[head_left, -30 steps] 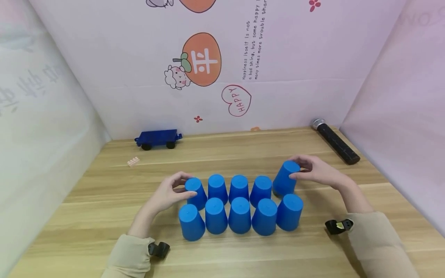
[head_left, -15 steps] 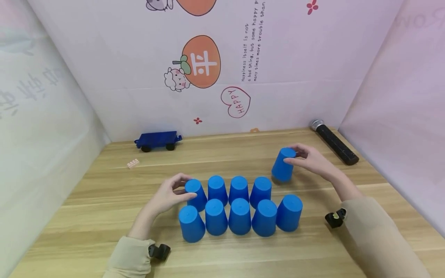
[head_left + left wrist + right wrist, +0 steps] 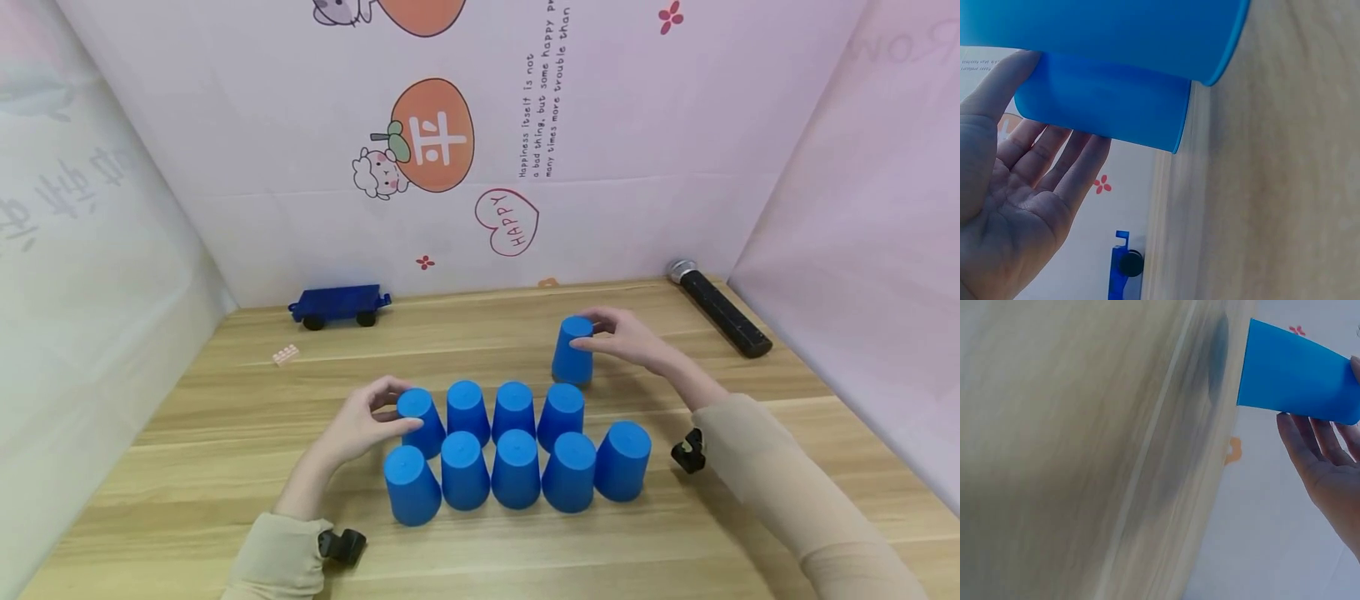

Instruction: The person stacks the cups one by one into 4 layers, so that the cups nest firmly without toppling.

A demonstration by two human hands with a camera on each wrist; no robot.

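In the head view, several upside-down blue cups stand in two rows. My left hand (image 3: 368, 422) curls its thumb and fingers round the leftmost back-row cup (image 3: 422, 423), also seen in the left wrist view as the farther cup (image 3: 1110, 103). Behind the back row's right part, my right hand (image 3: 626, 337) pinches a blue cup (image 3: 573, 354) by its upper part. The right wrist view has this cup (image 3: 1297, 375) with its rim apart from the wood and my right hand (image 3: 1335, 469) beside it. Five cups is a front row, its rightmost cup (image 3: 623, 461) standing apart from my hands.
A dark blue toy wagon (image 3: 339, 306) stands at the back left of the table (image 3: 480, 550), with a small pale pink brick (image 3: 286, 355) before it. A black microphone (image 3: 723, 312) lies at the back right. Printed white sheets rise behind and at both sides.
My right hand has carried its cup out of the back row's right end, backward and then left. My left hand has kept its place at the leftmost back cup.
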